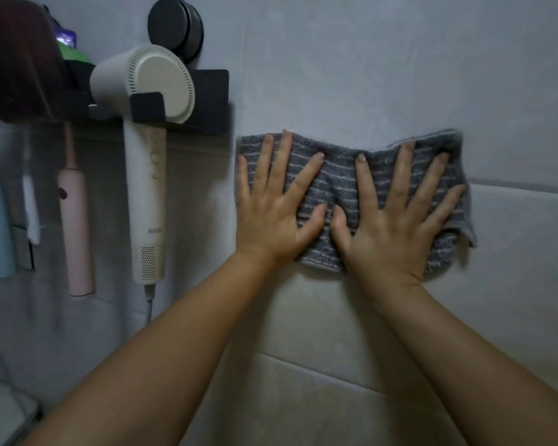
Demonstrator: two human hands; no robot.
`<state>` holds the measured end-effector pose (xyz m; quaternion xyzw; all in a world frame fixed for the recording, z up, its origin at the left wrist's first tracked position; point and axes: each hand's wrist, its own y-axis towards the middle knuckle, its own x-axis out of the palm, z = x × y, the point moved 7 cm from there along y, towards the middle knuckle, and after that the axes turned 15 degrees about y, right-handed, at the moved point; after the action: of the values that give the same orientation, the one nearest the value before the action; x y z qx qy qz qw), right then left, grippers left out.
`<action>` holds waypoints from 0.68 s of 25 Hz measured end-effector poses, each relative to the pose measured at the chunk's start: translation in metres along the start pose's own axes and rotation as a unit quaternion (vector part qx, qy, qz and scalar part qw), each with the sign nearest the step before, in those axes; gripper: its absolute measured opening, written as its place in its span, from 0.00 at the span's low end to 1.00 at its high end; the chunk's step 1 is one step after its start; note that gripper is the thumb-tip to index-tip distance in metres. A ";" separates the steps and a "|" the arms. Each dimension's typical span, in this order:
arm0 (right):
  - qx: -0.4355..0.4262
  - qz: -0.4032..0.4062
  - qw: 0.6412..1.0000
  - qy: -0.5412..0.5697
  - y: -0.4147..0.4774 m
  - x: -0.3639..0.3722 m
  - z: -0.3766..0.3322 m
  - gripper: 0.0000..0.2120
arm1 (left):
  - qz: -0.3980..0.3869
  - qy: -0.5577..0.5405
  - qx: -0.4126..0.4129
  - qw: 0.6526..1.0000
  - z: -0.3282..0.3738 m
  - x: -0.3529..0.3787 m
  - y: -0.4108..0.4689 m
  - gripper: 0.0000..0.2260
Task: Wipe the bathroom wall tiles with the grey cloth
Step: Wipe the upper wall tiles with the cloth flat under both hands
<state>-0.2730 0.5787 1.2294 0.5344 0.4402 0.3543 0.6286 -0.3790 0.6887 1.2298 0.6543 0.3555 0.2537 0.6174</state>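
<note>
Both arms reach up, left hand and right hand side by side, fingers splayed flat, pressing the grey cloth against the wall tiles, palms hiding its lower middle.

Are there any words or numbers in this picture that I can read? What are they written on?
No text here can be read.
Hair dryer: a small dark mark low on its handle, too blurred to read.
Purple packet on the shelf: pale patches that may be print, too blurred to read.
Grey cloth: only pale stripes, no words.
Wall tiles: no words or signs.
</note>
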 end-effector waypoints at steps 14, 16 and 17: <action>0.002 0.003 1.000 0.017 0.002 0.015 -0.034 0.30 | -0.012 -0.008 0.018 1.000 -0.043 0.010 -0.010 0.28; -0.010 -0.002 1.000 0.011 0.000 0.021 -0.044 0.30 | -0.009 -0.005 0.011 1.000 -0.051 0.011 -0.017 0.28; -0.025 -0.005 1.000 0.007 -0.009 0.025 -0.049 0.30 | -0.010 -0.006 0.007 1.000 -0.055 0.013 -0.028 0.28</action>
<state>-0.3101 0.6172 1.2143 0.5136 0.4383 0.3654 0.6407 -0.4182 0.7328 1.2069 0.6562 0.3601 0.2415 0.6176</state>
